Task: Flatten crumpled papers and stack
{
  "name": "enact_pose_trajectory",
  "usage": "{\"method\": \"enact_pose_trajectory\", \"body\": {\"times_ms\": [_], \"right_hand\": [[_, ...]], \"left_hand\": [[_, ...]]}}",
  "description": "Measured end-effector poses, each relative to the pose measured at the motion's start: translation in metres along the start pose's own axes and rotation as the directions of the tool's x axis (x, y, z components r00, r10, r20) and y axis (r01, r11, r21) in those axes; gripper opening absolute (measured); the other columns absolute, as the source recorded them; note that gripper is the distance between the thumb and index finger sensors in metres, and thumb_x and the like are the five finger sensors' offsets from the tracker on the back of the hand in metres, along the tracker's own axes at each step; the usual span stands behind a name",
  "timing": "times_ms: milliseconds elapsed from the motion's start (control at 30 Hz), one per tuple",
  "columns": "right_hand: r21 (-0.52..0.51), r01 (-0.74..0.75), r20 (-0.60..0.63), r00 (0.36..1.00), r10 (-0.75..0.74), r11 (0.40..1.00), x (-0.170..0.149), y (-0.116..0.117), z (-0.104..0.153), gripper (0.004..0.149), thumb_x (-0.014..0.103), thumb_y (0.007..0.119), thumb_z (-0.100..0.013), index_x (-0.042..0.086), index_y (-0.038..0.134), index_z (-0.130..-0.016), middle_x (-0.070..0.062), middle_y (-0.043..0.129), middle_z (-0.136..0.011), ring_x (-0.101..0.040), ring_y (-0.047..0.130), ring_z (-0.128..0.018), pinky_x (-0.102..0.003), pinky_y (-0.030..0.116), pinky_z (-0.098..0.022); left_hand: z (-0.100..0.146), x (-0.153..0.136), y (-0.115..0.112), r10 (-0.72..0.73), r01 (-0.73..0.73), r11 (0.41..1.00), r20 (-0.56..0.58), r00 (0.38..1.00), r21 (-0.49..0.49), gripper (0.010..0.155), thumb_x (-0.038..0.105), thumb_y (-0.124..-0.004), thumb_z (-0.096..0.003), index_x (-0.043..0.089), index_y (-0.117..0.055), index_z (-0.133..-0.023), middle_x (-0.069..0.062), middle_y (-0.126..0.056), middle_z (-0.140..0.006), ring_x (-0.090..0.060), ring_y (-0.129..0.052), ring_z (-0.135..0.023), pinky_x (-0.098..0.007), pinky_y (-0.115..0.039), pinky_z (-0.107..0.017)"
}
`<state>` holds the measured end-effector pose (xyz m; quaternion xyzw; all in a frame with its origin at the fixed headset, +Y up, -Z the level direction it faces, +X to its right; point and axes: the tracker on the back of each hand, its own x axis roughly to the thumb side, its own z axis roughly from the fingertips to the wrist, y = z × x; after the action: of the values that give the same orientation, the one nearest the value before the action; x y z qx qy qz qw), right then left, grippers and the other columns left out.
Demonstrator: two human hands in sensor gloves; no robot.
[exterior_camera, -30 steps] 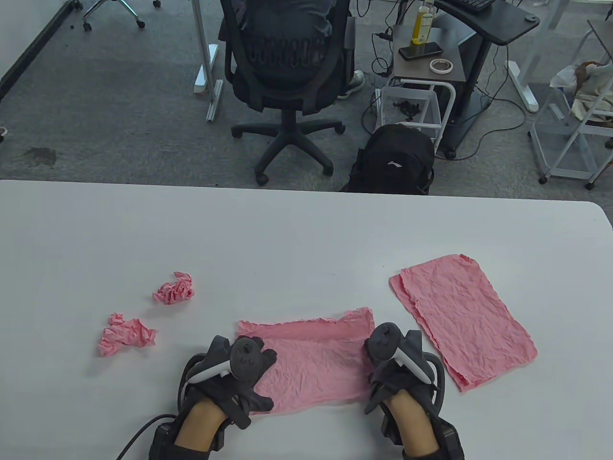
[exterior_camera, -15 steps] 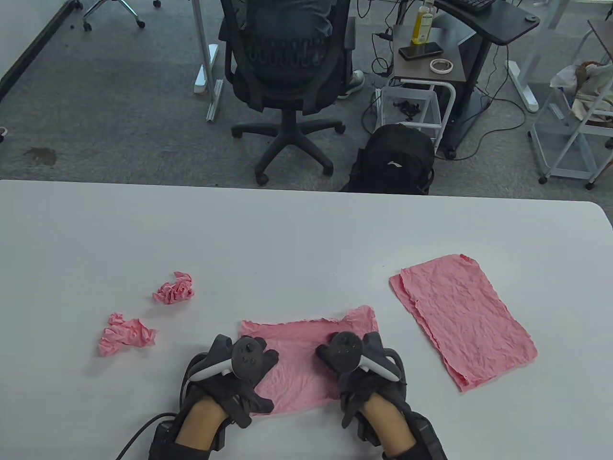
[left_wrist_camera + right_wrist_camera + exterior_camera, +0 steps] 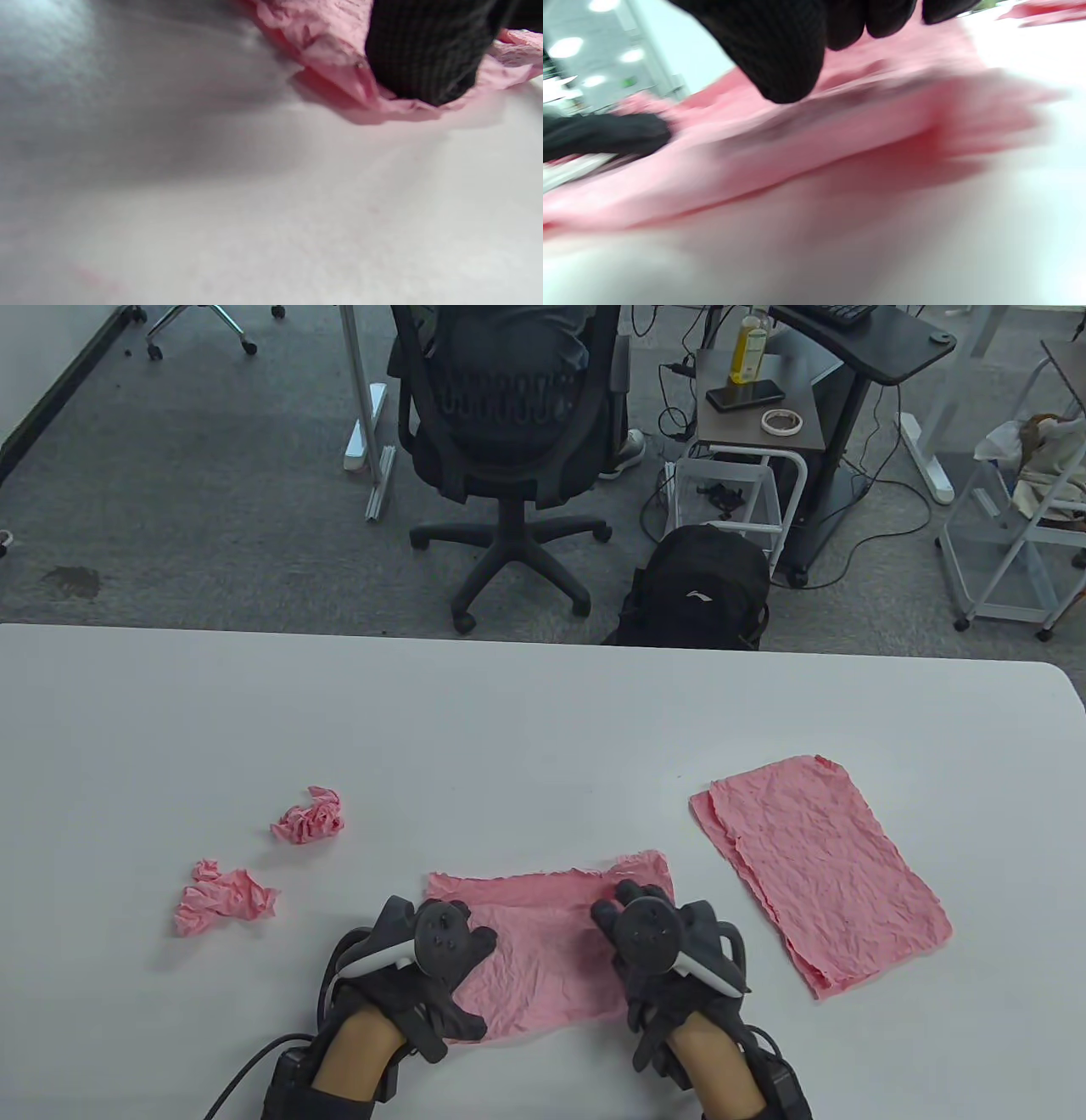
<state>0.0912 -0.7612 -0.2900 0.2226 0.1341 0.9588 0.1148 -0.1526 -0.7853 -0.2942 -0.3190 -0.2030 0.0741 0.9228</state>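
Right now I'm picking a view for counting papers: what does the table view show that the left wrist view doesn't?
Table view only: two crumpled balls, the flattened stack, the right hand. Left wrist view only: a close look at the sheet's corner lifted off the table under a fingertip. Both: the sheet, the left hand, the table.

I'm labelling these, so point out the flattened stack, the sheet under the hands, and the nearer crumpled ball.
flattened stack (image 3: 827, 869), table view, middle.
sheet (image 3: 551, 954), table view, centre between hands.
crumpled ball (image 3: 222, 897), table view, middle.
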Motion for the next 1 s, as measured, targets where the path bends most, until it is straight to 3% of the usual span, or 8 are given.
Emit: {"method": "enact_pose_trajectory", "body": {"times_ms": [100, 267, 400, 600, 700, 800, 900, 1000], "right_hand": [[0.158, -0.099, 0.016, 0.995, 0.097, 0.983, 0.015, 0.020, -0.013, 0.063, 0.012, 0.077, -0.046, 0.019, 0.052, -0.103, -0.019, 0.037, -0.112, -0.048, 0.040, -0.098, -0.058, 0.053, -0.066], [0.065, 0.141, -0.215, 0.969, -0.124, 0.988, -0.038, 0.006, -0.006, 0.066, 0.001, 0.075, -0.042, 0.015, 0.051, -0.102, -0.020, 0.032, -0.110, -0.047, 0.034, -0.097, -0.053, 0.046, -0.067], [-0.022, 0.210, -0.346, 0.915, -0.205, 0.977, -0.076, -0.001, 0.009, 0.064, 0.003, 0.073, -0.043, 0.013, 0.051, -0.101, -0.020, 0.032, -0.110, -0.047, 0.031, -0.097, -0.055, 0.043, -0.067], [0.022, -0.039, -0.408, 0.912, 0.045, 0.999, -0.065, -0.005, 0.007, 0.064, 0.006, 0.076, -0.043, 0.020, 0.054, -0.101, -0.018, 0.043, -0.111, -0.046, 0.041, -0.099, -0.062, 0.049, -0.065], [-0.019, 0.017, -0.445, 0.895, -0.024, 1.000, -0.070, -0.007, 0.008, 0.063, 0.008, 0.077, -0.044, 0.018, 0.055, -0.101, -0.021, 0.043, -0.110, -0.048, 0.041, -0.098, -0.063, 0.049, -0.064], [-0.063, -0.080, -0.376, 0.925, 0.051, 0.995, -0.057, -0.012, 0.014, 0.061, 0.013, 0.079, -0.045, 0.015, 0.057, -0.101, -0.022, 0.045, -0.110, -0.049, 0.042, -0.097, -0.064, 0.049, -0.063], [-0.180, -0.065, -0.169, 0.985, 0.035, 0.982, -0.012, -0.013, 0.013, 0.056, 0.014, 0.072, -0.047, 0.015, 0.058, -0.102, -0.023, 0.048, -0.110, -0.051, 0.043, -0.097, -0.065, 0.050, -0.063], [-0.042, -0.093, 0.063, 0.993, 0.095, 0.995, 0.036, 0.007, -0.003, 0.058, 0.014, 0.069, -0.048, 0.022, 0.054, -0.104, -0.020, 0.043, -0.113, -0.049, 0.041, -0.099, -0.065, 0.048, -0.065]], "left_hand": [[0.001, 0.000, -0.001, -0.002, 0.002, 1.000, -0.002, 1.000, 0.006, 0.100, 0.065, -0.086, -0.0386, 0.036, -0.028, -0.114, -0.007, -0.005, -0.114, -0.037, -0.004, -0.112, -0.068, -0.016, -0.075], [0.002, -0.001, -0.001, 0.008, -0.008, 1.000, 0.000, 1.000, 0.011, 0.100, 0.065, -0.086, -0.0389, 0.036, -0.027, -0.114, -0.008, -0.005, -0.114, -0.036, -0.003, -0.111, -0.068, -0.015, -0.075], [0.001, -0.001, -0.002, 0.013, -0.013, 1.000, -0.001, 1.000, 0.004, 0.100, 0.065, -0.086, -0.0387, 0.036, -0.026, -0.114, -0.008, -0.003, -0.114, -0.038, -0.001, -0.110, -0.068, -0.014, -0.075], [0.002, 0.002, -0.002, -0.001, 0.001, 1.000, -0.007, 1.000, 0.001, 0.102, 0.066, -0.087, -0.0378, 0.036, -0.026, -0.113, -0.008, -0.004, -0.114, -0.039, -0.002, -0.110, -0.068, -0.015, -0.075], [0.002, 0.002, -0.002, 0.001, -0.001, 1.000, -0.010, 1.000, 0.000, 0.102, 0.066, -0.087, -0.0378, 0.036, -0.025, -0.113, -0.008, -0.004, -0.114, -0.038, -0.002, -0.110, -0.068, -0.015, -0.075], [0.002, 0.002, -0.003, 0.006, -0.006, 1.000, -0.002, 1.000, -0.001, 0.102, 0.065, -0.087, -0.0382, 0.035, -0.025, -0.113, -0.008, -0.004, -0.114, -0.038, -0.001, -0.110, -0.068, -0.014, -0.075], [0.000, 0.003, -0.003, 0.000, 0.001, 1.000, 0.032, 0.999, -0.014, 0.105, 0.065, -0.088, -0.0376, 0.032, -0.022, -0.113, -0.008, -0.004, -0.113, -0.037, -0.001, -0.111, -0.068, -0.013, -0.075], [0.000, 0.007, -0.005, -0.007, 0.008, 1.000, 0.051, 0.999, -0.027, 0.105, 0.064, -0.089, -0.0371, 0.032, -0.023, -0.113, -0.004, -0.003, -0.113, -0.036, 0.000, -0.110, -0.068, -0.012, -0.074]]}}
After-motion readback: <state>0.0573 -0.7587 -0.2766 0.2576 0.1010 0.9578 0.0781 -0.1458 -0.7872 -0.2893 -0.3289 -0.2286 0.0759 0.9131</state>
